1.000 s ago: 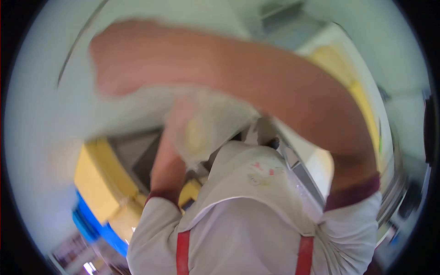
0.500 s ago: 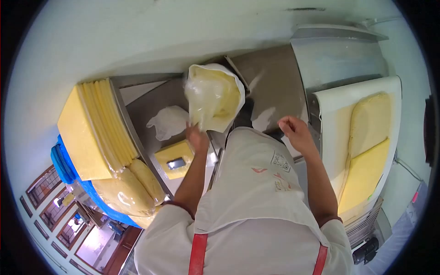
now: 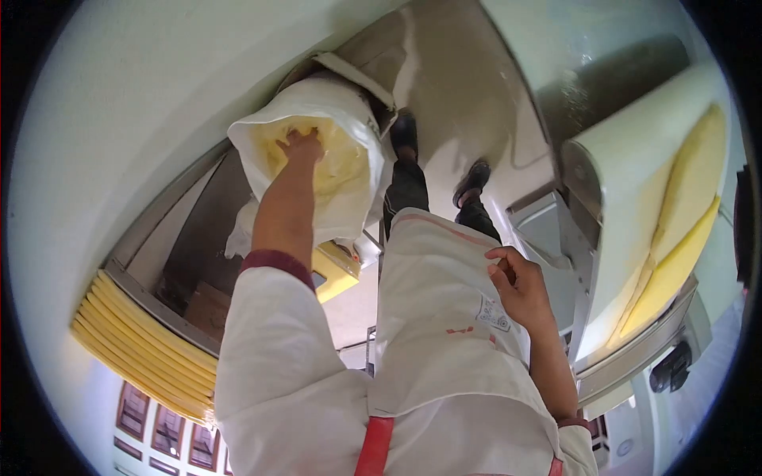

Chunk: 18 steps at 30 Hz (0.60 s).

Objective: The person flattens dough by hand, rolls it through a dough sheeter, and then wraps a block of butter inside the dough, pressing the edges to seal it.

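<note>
A white sack (image 3: 341, 107) stands with its mouth wide, showing pale yellow contents (image 3: 341, 163) that look like flour or another powder. My left hand (image 3: 300, 145) is down inside it, fingers spread against the yellow surface; whether it touches or dips in is hard to tell. My right hand (image 3: 520, 282) hangs beside the apron (image 3: 444, 293), fingers loosely curled with a gap at the thumb and nothing held.
A stack of yellow sheets (image 3: 143, 349) lies at the lower left. On the right, a machine with a white belt (image 3: 607, 262) carries a yellow slab (image 3: 675, 230). A yellow block (image 3: 337, 274) sits behind my left arm. A cardboard flap (image 3: 357, 79) stands beside the sack.
My left hand has gone from the sack's near edge into its mouth. The clear plastic over the opening is no longer seen there. The view has shifted, and my right hand has stayed by the apron.
</note>
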Tool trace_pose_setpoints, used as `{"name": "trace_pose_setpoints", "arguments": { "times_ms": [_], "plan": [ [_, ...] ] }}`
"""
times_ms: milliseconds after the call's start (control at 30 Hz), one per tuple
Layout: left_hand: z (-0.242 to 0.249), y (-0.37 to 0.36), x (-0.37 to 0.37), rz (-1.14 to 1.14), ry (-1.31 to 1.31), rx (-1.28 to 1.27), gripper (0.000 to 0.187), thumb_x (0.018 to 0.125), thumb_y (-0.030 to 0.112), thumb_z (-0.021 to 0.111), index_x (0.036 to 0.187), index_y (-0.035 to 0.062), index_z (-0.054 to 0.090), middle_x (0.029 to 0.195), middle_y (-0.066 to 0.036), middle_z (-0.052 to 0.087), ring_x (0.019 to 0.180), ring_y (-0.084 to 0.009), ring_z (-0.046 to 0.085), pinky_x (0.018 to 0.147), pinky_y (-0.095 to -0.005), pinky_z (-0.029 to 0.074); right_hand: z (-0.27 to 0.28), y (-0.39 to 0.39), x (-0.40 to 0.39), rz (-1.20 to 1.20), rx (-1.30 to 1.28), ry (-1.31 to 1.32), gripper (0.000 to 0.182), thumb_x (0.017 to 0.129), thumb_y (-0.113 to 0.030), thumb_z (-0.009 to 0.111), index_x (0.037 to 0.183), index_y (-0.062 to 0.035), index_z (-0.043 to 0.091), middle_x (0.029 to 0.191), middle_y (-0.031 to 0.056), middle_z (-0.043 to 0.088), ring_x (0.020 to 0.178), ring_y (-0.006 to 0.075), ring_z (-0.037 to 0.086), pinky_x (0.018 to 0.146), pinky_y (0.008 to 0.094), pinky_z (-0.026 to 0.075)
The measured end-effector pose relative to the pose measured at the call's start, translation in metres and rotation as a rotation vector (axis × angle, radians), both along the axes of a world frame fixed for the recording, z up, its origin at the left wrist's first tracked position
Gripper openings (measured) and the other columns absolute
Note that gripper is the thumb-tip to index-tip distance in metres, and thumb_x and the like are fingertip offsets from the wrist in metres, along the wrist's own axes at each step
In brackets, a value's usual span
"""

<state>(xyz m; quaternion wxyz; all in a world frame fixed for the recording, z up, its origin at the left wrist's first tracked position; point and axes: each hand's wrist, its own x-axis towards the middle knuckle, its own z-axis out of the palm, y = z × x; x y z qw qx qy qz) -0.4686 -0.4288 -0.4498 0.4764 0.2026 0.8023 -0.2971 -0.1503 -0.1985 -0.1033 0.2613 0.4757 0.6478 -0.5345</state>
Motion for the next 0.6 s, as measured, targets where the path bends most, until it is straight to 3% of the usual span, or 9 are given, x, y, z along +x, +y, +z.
{"name": "trace_pose_setpoints", "arguments": {
  "times_ms": [167,200,267,300,333,400,467,500,600],
  "plan": [
    [0.035,-0.023,-0.009,-0.125,-0.2,0.288,0.069,0.083,0.039,0.063,0.146,0.0349,0.037,0.154,-0.024,0.025,0.141,-0.0416,0.025,0.114,-0.055,0.023,0.081,0.03,0.045,-0.156,0.08,0.097,0.022,0.088,-0.005,0.063,0.109,-0.0015,0.063,0.065,0.0024,0.053,0.056,0.0085,0.047,0.053,0.0242,0.039],
    [0.054,-0.032,-0.012,-0.048,-0.276,0.447,0.067,0.08,0.044,0.066,0.143,0.03,0.045,0.146,-0.023,0.04,0.134,-0.0398,0.038,0.112,-0.0469,0.031,0.103,0.036,0.063,-0.235,0.109,0.118,0.022,0.088,-0.005,0.062,0.109,-0.0017,0.063,0.065,0.0017,0.053,0.056,0.0078,0.047,0.053,0.0237,0.039],
    [0.148,0.011,-0.015,0.158,-0.461,0.602,0.055,0.084,0.038,0.065,0.132,0.0109,0.057,0.129,-0.017,0.059,0.125,-0.0319,0.052,0.105,-0.0382,0.039,0.142,0.041,0.112,-0.427,0.232,0.155,0.022,0.088,-0.004,0.062,0.109,-0.0019,0.063,0.065,0.0007,0.053,0.058,0.0065,0.047,0.054,0.0227,0.039],
    [0.162,0.018,-0.02,-0.143,-0.363,0.74,0.047,0.086,0.03,0.064,0.126,0.0047,0.061,0.119,-0.017,0.065,0.115,-0.0301,0.06,0.099,-0.0373,0.044,0.152,0.04,0.142,-0.53,0.323,0.177,0.022,0.088,-0.004,0.061,0.109,-0.002,0.064,0.066,0.0003,0.053,0.058,0.006,0.046,0.055,0.0223,0.039],
    [0.217,0.048,-0.015,0.187,-0.352,0.838,0.039,0.087,0.022,0.062,0.12,0.0019,0.064,0.107,-0.016,0.07,0.1,-0.0249,0.066,0.09,-0.0339,0.048,0.158,0.042,0.174,-0.636,0.425,0.202,0.021,0.088,-0.003,0.061,0.109,-0.002,0.064,0.066,0.0,0.052,0.059,0.0056,0.046,0.055,0.022,0.039],
    [0.274,0.093,-0.014,0.241,-0.126,1.041,0.026,0.09,0.012,0.057,0.11,-0.0008,0.067,0.1,-0.011,0.071,0.091,-0.018,0.065,0.084,-0.0317,0.05,0.165,0.043,0.246,-0.8,0.71,0.053,0.021,0.089,-0.009,0.061,0.108,-0.0023,0.065,0.067,0.002,0.057,0.061,0.0079,0.051,0.056,0.0235,0.041],
    [0.349,0.173,0.018,0.262,-0.053,1.321,0.024,0.094,0.01,0.053,0.111,-0.0027,0.065,0.093,-0.009,0.068,0.089,-0.0177,0.063,0.083,-0.03,0.049,0.154,0.043,0.329,-0.979,1.018,-0.145,0.023,0.09,-0.015,0.061,0.108,-0.0024,0.065,0.074,0.0066,0.063,0.068,0.0129,0.058,0.061,0.0277,0.047],
    [0.381,0.213,0.041,0.243,-0.001,1.425,0.024,0.095,0.009,0.052,0.112,-0.0031,0.064,0.093,-0.009,0.067,0.089,-0.0173,0.062,0.083,-0.0291,0.049,0.138,0.039,0.375,-1.069,1.097,-0.244,0.029,0.091,-0.02,0.062,0.114,-0.0011,0.063,0.094,0.0132,0.068,0.083,0.0199,0.064,0.072,0.0324,0.051],
    [0.484,0.362,0.189,0.094,-0.221,1.852,0.024,0.096,0.008,0.051,0.114,-0.0033,0.062,0.095,-0.008,0.064,0.09,-0.0162,0.06,0.084,-0.0278,0.047,0.055,0.028,0.499,-1.203,1.142,-0.585,0.071,0.088,-0.031,0.065,0.14,0.0093,0.035,0.133,0.0291,0.05,0.123,0.0412,0.049,0.103,0.0458,0.038]
  ]
}}
